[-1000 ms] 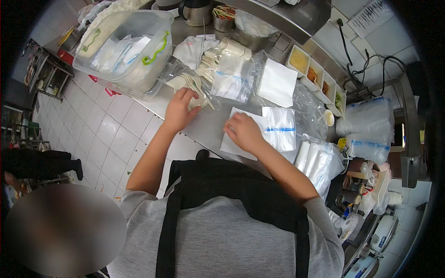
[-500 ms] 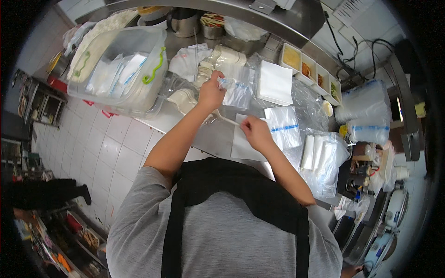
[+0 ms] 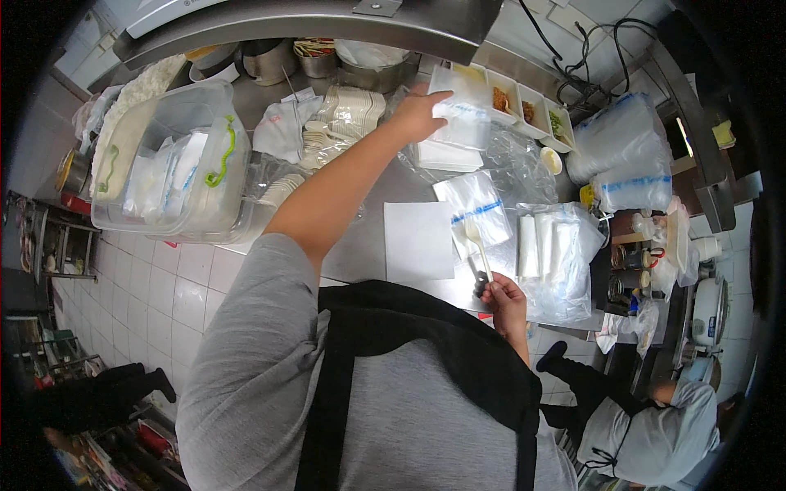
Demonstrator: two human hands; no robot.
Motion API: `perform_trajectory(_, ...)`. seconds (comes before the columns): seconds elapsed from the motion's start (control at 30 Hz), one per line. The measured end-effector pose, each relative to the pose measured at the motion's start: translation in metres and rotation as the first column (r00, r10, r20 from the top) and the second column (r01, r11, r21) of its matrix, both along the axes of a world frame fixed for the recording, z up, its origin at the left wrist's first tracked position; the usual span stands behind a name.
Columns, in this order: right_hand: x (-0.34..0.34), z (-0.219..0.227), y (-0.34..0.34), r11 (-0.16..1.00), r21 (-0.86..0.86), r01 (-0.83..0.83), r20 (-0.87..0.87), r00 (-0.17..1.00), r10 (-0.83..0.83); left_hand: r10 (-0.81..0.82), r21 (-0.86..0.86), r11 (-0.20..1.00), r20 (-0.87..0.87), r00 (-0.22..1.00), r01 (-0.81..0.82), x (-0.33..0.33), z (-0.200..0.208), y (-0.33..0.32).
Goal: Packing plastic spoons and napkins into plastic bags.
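Note:
My left hand point(image 3: 422, 114) reaches far across the counter, closed on the edge of clear plastic bags point(image 3: 464, 96) with a blue band. These bags hang over a stack of white napkins point(image 3: 449, 157) and partly cover it. Low on the right, my right hand point(image 3: 506, 301) pinches the handle of a cream spoon point(image 3: 476, 239), its bowl pointing away from me. Behind the spoon lies another stack of blue-banded clear bags point(image 3: 475, 200). A white napkin point(image 3: 417, 241) rests flat to its left. Stacked cream spoons point(image 3: 352, 114) lie left of my left hand.
A clear plastic tub point(image 3: 168, 217) with green handles holds packets at the left. White trays of food point(image 3: 528, 110) stand back right, below a steel shelf point(image 3: 311, 41). Wrapped white bundles point(image 3: 557, 254) lie at the right. Another person point(image 3: 655, 425) is behind on the right.
My left hand has carried the clear bags away and rightward, over the napkin stack. My right hand has drawn the spoon right and nearer to me. Another person now shows at lower right.

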State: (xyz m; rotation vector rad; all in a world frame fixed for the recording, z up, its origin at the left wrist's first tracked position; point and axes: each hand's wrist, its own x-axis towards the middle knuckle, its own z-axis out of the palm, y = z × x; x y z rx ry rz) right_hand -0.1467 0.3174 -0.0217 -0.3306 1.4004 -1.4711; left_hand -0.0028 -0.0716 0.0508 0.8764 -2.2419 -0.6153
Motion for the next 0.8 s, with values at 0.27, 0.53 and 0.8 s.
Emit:
perform_trajectory(0.27, -0.025, 0.009, -0.025, 0.995, 0.091, -0.031, -0.982, 0.161, 0.095, -0.097, -0.023, 0.988, 0.691, 0.717, 0.156, 0.113, -0.009, 0.031)
perform_trajectory(0.53, -0.042, 0.008, -0.058, 0.925, 0.311, -0.219, -0.922, 0.168, 0.349, 0.07, -0.297, 0.948, 0.554, 0.829, 0.118, 0.127, -0.039, 0.047)
perform_trajectory(0.8, -0.044, 0.05, -0.059, 0.921, 0.286, -0.264, -0.765, 0.516, 0.386, -0.125, -0.055, 0.981, 0.564, 0.816, 0.188, 0.115, 0.009, 0.049)
